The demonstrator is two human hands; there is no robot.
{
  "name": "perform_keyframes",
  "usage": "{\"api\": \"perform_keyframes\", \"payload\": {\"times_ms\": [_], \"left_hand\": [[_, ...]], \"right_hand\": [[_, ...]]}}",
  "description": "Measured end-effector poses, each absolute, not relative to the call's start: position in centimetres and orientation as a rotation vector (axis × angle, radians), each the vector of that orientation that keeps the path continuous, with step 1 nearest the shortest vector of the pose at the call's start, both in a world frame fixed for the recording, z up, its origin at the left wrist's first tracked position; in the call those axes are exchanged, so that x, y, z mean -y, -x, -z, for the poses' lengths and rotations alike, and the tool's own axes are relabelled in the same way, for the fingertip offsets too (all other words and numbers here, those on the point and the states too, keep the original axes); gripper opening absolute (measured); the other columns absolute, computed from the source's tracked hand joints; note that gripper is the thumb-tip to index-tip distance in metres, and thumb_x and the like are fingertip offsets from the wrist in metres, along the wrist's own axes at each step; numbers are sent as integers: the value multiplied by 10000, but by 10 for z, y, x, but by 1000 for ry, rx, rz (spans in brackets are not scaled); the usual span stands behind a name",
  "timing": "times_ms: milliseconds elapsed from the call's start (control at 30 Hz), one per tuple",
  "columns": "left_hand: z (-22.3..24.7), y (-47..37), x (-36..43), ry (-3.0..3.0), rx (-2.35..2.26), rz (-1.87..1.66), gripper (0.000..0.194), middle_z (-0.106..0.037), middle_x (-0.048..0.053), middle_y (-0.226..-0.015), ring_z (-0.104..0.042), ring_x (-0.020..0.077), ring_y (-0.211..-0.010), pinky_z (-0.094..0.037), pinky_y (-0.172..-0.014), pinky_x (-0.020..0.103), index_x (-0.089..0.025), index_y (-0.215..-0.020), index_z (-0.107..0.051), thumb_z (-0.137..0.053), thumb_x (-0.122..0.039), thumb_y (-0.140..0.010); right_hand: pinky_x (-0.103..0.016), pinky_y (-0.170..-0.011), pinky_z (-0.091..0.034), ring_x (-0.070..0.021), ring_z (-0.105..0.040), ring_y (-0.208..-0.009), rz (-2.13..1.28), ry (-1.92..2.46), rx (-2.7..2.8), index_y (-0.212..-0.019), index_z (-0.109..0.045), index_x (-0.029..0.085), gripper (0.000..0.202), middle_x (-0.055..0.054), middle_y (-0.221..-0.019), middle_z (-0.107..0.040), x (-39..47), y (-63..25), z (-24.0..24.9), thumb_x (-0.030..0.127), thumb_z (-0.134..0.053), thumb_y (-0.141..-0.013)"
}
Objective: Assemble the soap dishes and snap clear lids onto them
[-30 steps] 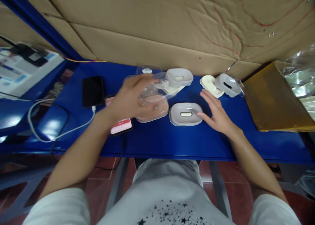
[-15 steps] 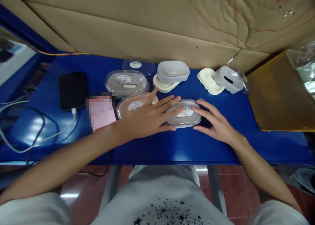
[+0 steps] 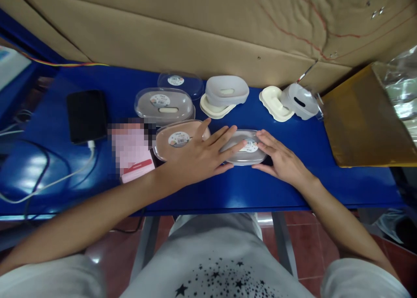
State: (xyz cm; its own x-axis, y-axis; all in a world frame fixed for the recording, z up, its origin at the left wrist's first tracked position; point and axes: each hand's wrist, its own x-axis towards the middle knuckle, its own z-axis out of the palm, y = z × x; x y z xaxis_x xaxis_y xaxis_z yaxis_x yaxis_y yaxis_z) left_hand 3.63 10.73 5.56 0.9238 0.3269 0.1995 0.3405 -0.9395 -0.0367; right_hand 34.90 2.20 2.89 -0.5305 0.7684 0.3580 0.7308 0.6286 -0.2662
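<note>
a: where is the gray box (image 3: 244, 160) found?

b: it is set on the blue bench (image 3: 267, 193), right between the two hands. it is covered by a clear lid (image 3: 240, 135), and a round white sticker (image 3: 252, 146) is stuck on top.

a: how is it touched by the left hand (image 3: 198, 159)?

b: the left grip is open, with the fingers spread wide. the pointing finger is laid over the lid, up to the sticker, and the thumb is put by the near edge.

a: and by the right hand (image 3: 286, 159)?

b: the fingers are bent over the right end of the lid, and the thumb is put by the near edge. whether the right grip is squeezed tight cannot be told.

a: what is seen close by?

b: a pink box (image 3: 178, 139) is partly hidden by the left hand. behind it, a second gray box (image 3: 146, 107) is seen under its own clear cover, and a loose lid (image 3: 192, 87) is seen at the back.

a: what is kept to the right of those?

b: a gray dish (image 3: 227, 99) is rested on a cream tray (image 3: 216, 113). farther right, a tipped gray dish (image 3: 296, 110) is leaned on another cream piece (image 3: 275, 103), near a big brown box (image 3: 368, 124).

a: and on the left side?

b: a pink-screened phone (image 3: 135, 154) is laid by the left arm. past it, a white cable (image 3: 91, 147) is plugged into a flat black thing (image 3: 86, 115).
</note>
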Motion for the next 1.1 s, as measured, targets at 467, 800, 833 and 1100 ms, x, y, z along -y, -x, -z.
{"api": "perform_keyframes", "payload": {"times_ms": [467,800,833,1100], "left_hand": [[-46,-42,-102,2933,613,360,752,-345,276,-1767,-447,421,-1606,-373,-1266,733,-249,-1754,-318,-658,-364,-1093],[-47,-44,-103,2891,590,332,782,-359,287,-1752,-490,432,-1573,-348,-1310,691,-208,-1746,-343,-703,-357,-1068],[-46,-44,-102,2881,581,327,780,-370,298,-1741,-484,432,-1577,-360,-1316,659,-178,-1742,-350,-701,-363,-1070],[-37,-41,-106,2852,541,413,740,-385,305,-1723,-437,385,-1614,-380,-1344,507,-39,-1692,-399,-641,-414,-1102]], "right_hand": [[-627,-1229,-519,-391,-551,-1524,64,1230,2441,-1746,-331,371,899,-149,-1661,-547,-26,-353,-20,456,-794,-980],[-641,-1299,-443,-346,-301,-1680,67,1210,2505,-1750,-297,391,845,-69,-1757,-453,-23,-338,-23,308,-739,-1034],[-642,-1300,-440,-347,-293,-1683,84,1201,2507,-1756,-279,381,859,-79,-1758,-450,-23,-338,-23,314,-740,-1035],[-656,-1293,-435,-361,-270,-1692,86,1172,2494,-1747,-313,372,818,-114,-1752,-456,-24,-334,-21,318,-726,-1043]]}}
